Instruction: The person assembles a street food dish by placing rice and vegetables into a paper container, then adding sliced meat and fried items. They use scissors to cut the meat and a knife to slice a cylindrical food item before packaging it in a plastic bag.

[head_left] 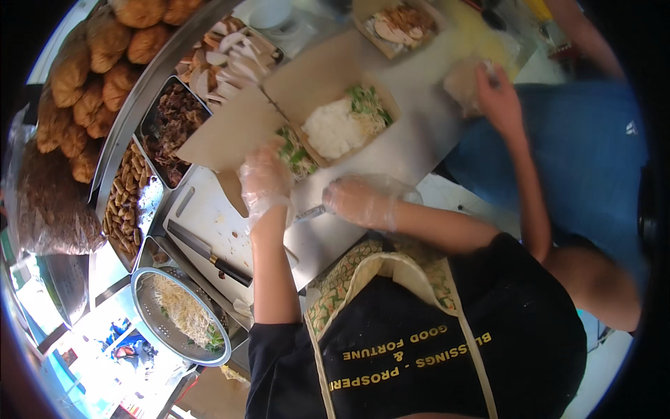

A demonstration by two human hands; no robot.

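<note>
Silvery counter [423, 136] beneath cardboard boxes [299, 75]

Greens [368, 103] lie in a box [314, 78], right of a tray [153, 162] holding meat [174, 122].

Three boxes and two gloved hands in our count
We count three open cardboard boxes [310, 70], one gloved left hand [265, 178], one gloved right hand [356, 200], one co-worker's hand [497, 99], one colander [149, 307], one cutting board [218, 202] and one black-handled knife [230, 270].

Matt cardboard box [222, 137], plastic glove [265, 183]
</note>
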